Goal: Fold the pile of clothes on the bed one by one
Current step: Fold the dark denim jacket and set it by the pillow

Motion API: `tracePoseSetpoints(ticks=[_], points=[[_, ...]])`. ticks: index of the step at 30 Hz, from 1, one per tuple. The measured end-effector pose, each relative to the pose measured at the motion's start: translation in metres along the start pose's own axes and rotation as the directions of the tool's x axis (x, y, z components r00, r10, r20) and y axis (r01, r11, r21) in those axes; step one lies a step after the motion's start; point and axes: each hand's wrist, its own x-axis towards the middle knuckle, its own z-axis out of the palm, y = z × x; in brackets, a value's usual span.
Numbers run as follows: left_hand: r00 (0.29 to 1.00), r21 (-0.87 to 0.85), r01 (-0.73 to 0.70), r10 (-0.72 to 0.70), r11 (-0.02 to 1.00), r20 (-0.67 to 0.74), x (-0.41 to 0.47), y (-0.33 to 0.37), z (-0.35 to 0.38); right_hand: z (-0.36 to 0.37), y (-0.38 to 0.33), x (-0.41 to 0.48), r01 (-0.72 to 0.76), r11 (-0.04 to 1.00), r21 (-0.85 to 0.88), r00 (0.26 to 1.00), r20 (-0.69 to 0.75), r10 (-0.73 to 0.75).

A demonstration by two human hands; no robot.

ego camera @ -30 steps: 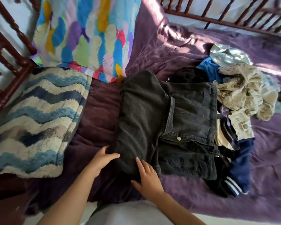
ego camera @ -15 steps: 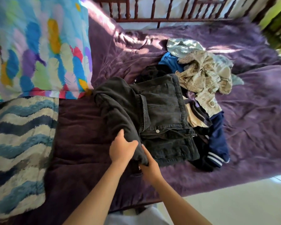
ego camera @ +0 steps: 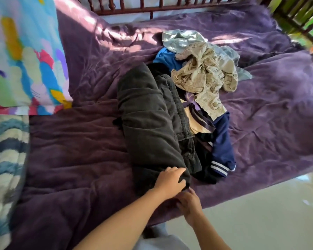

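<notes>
Folding the dark grey denim trousers (ego camera: 148, 123)

My left hand (ego camera: 170, 181) holds their near end; my right hand (ego camera: 189, 204) pinches underneath. The messy clothes pile (ego camera: 204, 76), middle right, is left to fold.

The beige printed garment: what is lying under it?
Under the beige printed garment show a blue top, a silvery cloth and a navy jacket; anything deeper is covered.

Head view, close, angled down over bed (ego camera: 79, 159).

Purple-covered bed (ego camera: 260, 109): clothes pile (ego camera: 197, 91), apparently pillows (ego camera: 25, 56).
</notes>
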Motion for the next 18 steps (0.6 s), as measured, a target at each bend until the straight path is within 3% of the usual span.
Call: tracePoseSetpoints(ticks=[2, 4, 7, 9, 11, 14, 18], points=[[0.96, -0.082, 0.005, -0.028, 0.997, -0.278, -0.005, -0.015, 0.0, -0.001, -0.026, -0.003, 0.113, 0.991, -0.068, 0.98, -0.156, -0.122], [0.879, -0.129, 0.142, -0.184, 0.982, -0.44, -0.011, -0.036, -0.007, 0.009, -0.052, -0.005, 0.276, 0.892, -0.357, 0.892, -0.25, -0.376], [0.778, -0.265, 0.418, -0.493, 0.869, -0.39, -0.02, -0.063, -0.021, 0.043, -0.086, -0.007, 0.474, 0.63, -0.616, 0.799, -0.001, -0.601], [0.747, -0.3, 0.476, -0.56, 0.827, -0.357, -0.024, -0.078, -0.027, 0.071, -0.105, 0.006, 0.493, 0.512, -0.703, 0.818, 0.174, -0.549], [0.739, -0.316, 0.483, -0.574, 0.816, -0.353, -0.029, -0.084, -0.032, 0.097, -0.12, 0.025, 0.437, 0.466, -0.769, 0.879, 0.255, -0.404], [0.695, -0.364, 0.495, -0.611, 0.789, -0.379, -0.03, -0.095, -0.047, 0.121, -0.131, 0.042, 0.328, 0.49, -0.808, 0.941, 0.238, -0.24], [0.644, -0.393, 0.506, -0.639, 0.768, -0.421, -0.027, -0.098, -0.074, 0.123, -0.152, 0.045, 0.351, 0.546, -0.76, 0.935, 0.261, -0.238]])
